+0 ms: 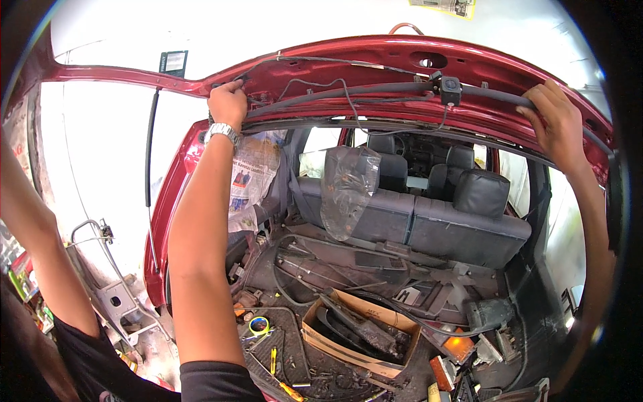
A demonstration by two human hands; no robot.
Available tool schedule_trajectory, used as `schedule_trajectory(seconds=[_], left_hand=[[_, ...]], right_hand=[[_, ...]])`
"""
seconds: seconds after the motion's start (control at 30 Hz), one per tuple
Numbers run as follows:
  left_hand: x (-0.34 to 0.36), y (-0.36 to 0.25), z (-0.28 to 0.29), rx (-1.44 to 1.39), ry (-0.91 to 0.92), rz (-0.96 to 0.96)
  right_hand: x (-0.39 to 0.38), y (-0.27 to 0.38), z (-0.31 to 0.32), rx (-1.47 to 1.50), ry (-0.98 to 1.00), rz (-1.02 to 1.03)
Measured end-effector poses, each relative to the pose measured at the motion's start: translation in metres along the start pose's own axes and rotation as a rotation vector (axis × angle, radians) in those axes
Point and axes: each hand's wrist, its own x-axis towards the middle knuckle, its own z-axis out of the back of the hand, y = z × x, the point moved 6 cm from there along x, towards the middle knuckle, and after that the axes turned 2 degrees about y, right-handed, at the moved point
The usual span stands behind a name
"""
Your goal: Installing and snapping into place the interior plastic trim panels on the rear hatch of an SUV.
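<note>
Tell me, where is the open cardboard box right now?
In the head view, the box sits just right of bottom centre on the cargo floor, between a yellow-handled tool on its left and an orange lamp on its right.

Up at the raised red tailgate (375, 50), the watch hand (228, 106) is curled against the left part of the panel, whatever it grips hidden from view. And over on the right, a second hand (557, 127) wraps the black tube (489, 96)! Between them, a small black box (451, 92) sits at that tube. A third arm (40, 234) rises at the left edge. Below: grey seats (469, 224), clear plastic (348, 194), newspaper (251, 177), a carton (348, 353) of dark parts (365, 329), a tape roll (258, 326), an orange lamp (459, 345).
</note>
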Motion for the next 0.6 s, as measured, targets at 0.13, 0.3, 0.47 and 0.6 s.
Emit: schedule_trajectory(seconds=[0.13, 0.3, 0.47, 0.6], left_hand=[[0.002, -0.007, -0.003, -0.043, 0.047, 0.027], [0.004, -0.003, -0.002, -0.049, -0.096, 0.218], [-0.001, 0.003, -0.006, -0.419, -0.159, 0.399], [-0.011, -0.014, -0.001, -0.737, -0.251, 0.554]], right_hand=[[0.001, -0.001, -0.002, 0.022, 0.001, -0.009], [0.004, 0.004, 0.001, 0.03, -0.006, 0.001], [0.007, 0.011, 0.003, 0.032, -0.025, 0.001], [0.009, 0.012, 0.004, 0.02, -0.028, -0.001]])
